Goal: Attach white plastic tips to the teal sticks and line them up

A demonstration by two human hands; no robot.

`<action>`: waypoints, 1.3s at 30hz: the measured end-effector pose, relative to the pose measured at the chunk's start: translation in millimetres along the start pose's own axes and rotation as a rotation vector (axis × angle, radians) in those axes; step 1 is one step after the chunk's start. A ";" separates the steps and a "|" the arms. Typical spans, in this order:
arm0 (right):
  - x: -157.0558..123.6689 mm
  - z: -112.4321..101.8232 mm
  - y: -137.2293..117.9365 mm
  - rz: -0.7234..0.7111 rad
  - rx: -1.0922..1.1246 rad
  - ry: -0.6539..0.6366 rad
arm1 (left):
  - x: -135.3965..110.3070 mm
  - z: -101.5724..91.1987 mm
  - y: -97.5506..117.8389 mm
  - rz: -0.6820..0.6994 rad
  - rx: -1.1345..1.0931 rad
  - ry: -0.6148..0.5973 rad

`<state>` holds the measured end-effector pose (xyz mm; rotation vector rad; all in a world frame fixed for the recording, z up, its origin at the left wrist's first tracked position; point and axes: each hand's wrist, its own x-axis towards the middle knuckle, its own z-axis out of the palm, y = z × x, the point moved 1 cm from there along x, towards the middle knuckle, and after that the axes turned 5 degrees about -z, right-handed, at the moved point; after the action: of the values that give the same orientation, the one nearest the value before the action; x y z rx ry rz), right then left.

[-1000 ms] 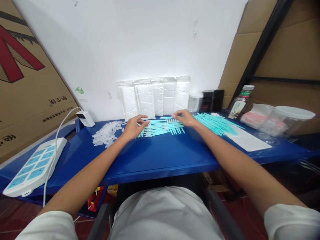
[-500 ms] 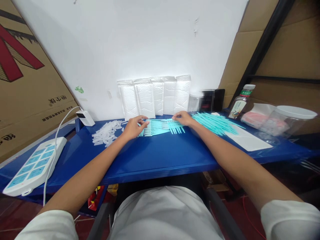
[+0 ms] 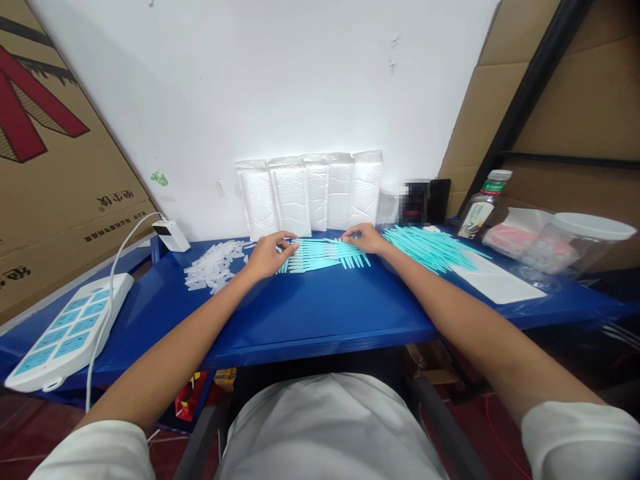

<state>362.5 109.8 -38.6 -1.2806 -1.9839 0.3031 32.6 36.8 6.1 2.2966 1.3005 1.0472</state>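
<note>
A row of thin turquoise sticks (image 3: 317, 256) with pale sections lies side by side on the blue table (image 3: 330, 313). At its left end is my left hand (image 3: 270, 253), thumb and index finger stretched out and apart, their tips by the row's upper corner. My right hand (image 3: 365, 238) is at the upper right end, fingers bent together at the end of the topmost stick; its grip is partly hidden. Close to my left hand is a pile of small translucent white caps or sleeves (image 3: 213, 265). Right of my right hand lies a heap of loose turquoise sticks (image 3: 433, 248).
White padded pouches (image 3: 290, 197) lean against the wall behind the row. A power strip (image 3: 75, 333) and a white device (image 3: 171, 236) with a cable are at left. At right stand a bottle (image 3: 483, 207), a clear tub (image 3: 590, 240) and a white sheet (image 3: 505, 283).
My right hand's fingertips have shifted very slightly left along the row's top edge. My left hand and the sticks look nearly unchanged.
</note>
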 end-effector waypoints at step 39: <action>-13.4 -34.4 -5.6 0.062 -0.145 -0.275 | -0.5 -2.5 -1.9 0.003 0.055 -0.018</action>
<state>385.5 89.1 -17.6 -1.4588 -2.2337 0.3884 29.5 37.2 6.5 2.3433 1.3358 1.0014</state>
